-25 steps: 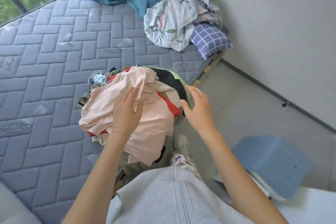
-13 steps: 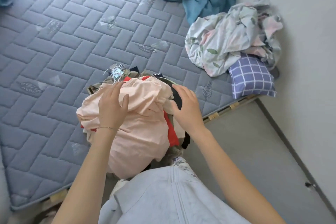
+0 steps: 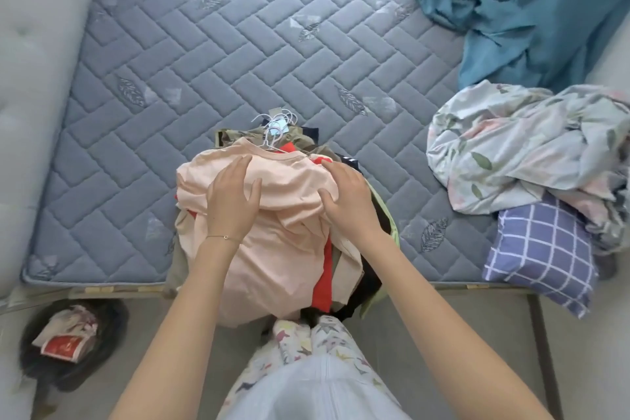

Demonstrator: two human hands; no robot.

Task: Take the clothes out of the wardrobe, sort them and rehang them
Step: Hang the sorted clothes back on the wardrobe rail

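A pile of clothes lies on the front edge of the grey quilted mattress (image 3: 238,44), with a peach shirt (image 3: 283,256) on top and red (image 3: 322,280), black and olive garments under it. White hanger hooks (image 3: 276,124) stick out at the pile's far end. My left hand (image 3: 231,201) rests flat on the peach shirt, fingers spread. My right hand (image 3: 347,198) lies on the shirt's right side, its thumb pressed into a fold of the cloth.
A teal curtain (image 3: 531,10) hangs at the back right. A floral sheet (image 3: 518,147) and a purple checked pillow (image 3: 542,249) lie at the mattress's right end. A black bin (image 3: 71,344) with wrappers stands on the floor at left. A grey padded headboard (image 3: 34,78) runs along the left.
The view has swung left, so I face the mattress square on. Both hands have settled on top of the peach shirt; the right hand moved from the pile's side onto it.
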